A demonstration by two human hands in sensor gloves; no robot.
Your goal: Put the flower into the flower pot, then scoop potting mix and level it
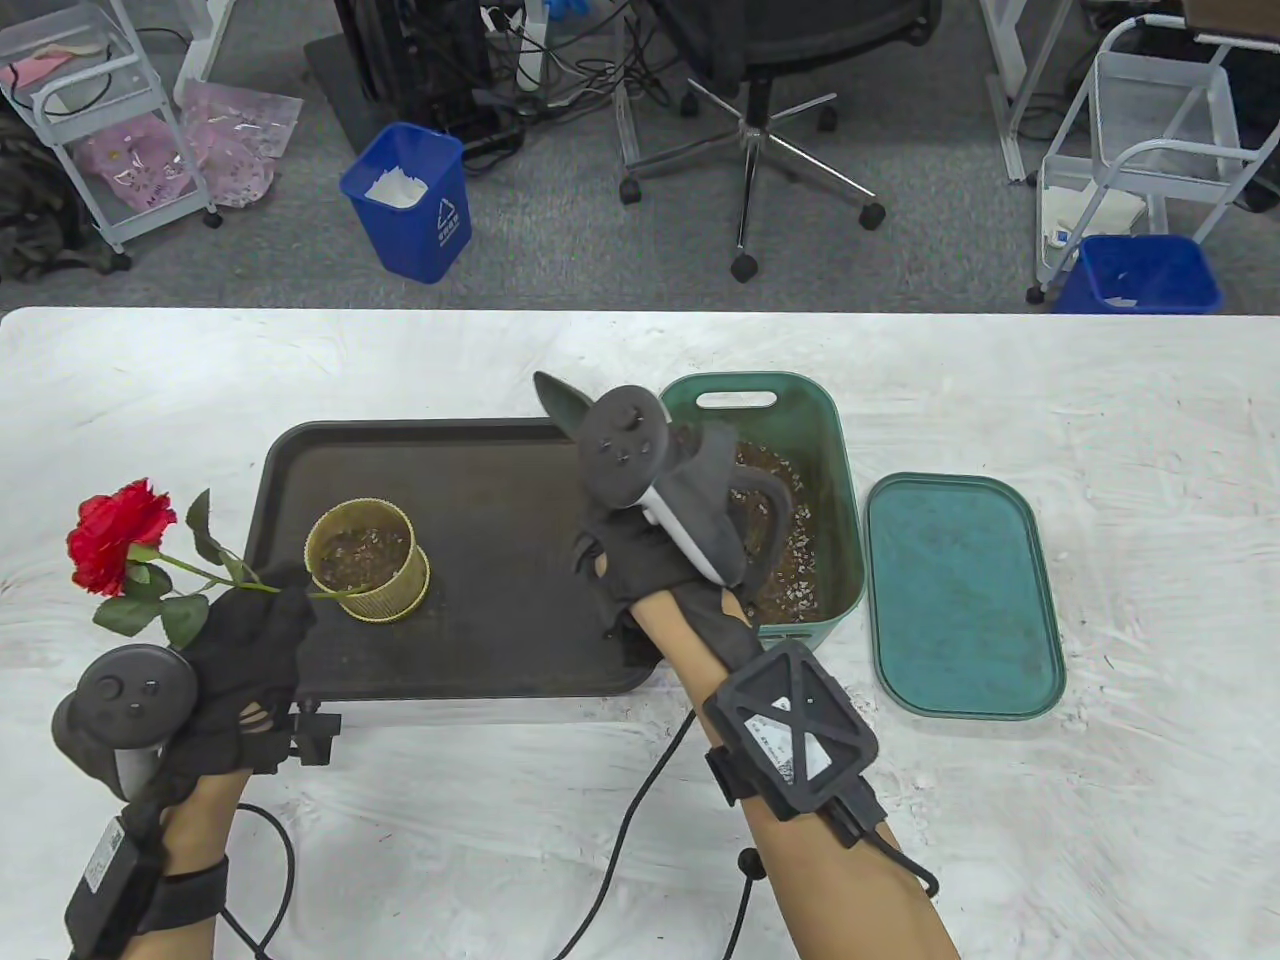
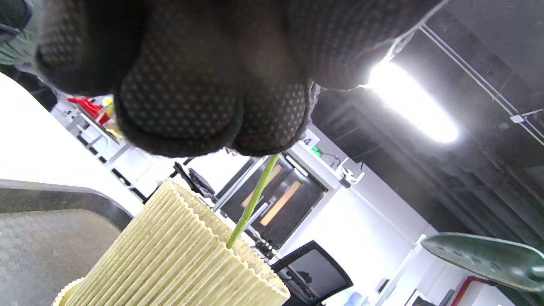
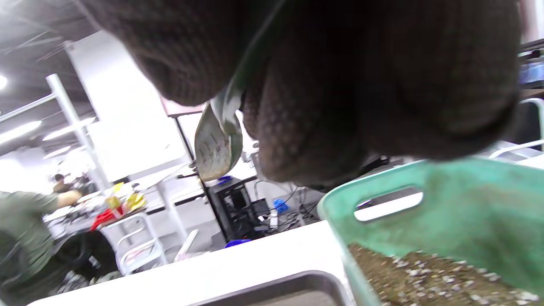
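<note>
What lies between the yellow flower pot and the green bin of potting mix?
In the table view, bare dark tray lies between the flower pot and the green bin; the right hand with the trowel hovers over it.

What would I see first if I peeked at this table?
The red rose, way out on the table's left, held by its stem in the left hand with the stem tip at the little yellow pot on the dark tray. Then the green bin of potting mix beside the tray, where the right hand holds a trowel.
</note>
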